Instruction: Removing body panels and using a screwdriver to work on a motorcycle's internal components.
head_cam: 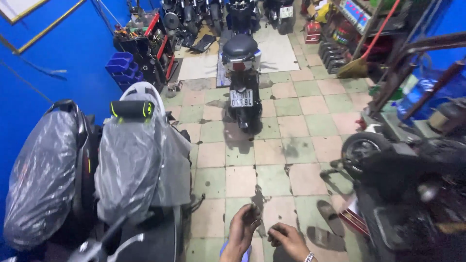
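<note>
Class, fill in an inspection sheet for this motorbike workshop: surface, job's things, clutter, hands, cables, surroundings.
Surface: tiled floor, pink and green, with dark stains.
Job's things: left hand and right hand close together low in view; any item between the fingers is too small to tell.
Clutter: sandals on the floor; broom leaning by shelves.
Hands: both bare, fingers curled.
Cables: nothing seen.
Surroundings: parked scooter; plastic-wrapped seats at left; blue wall.

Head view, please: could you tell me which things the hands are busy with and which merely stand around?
In hand:
left hand and right hand, fingers curled, any item too small to tell

Standing about:
parked scooter
plastic-wrapped scooters
broom
sandals
</note>
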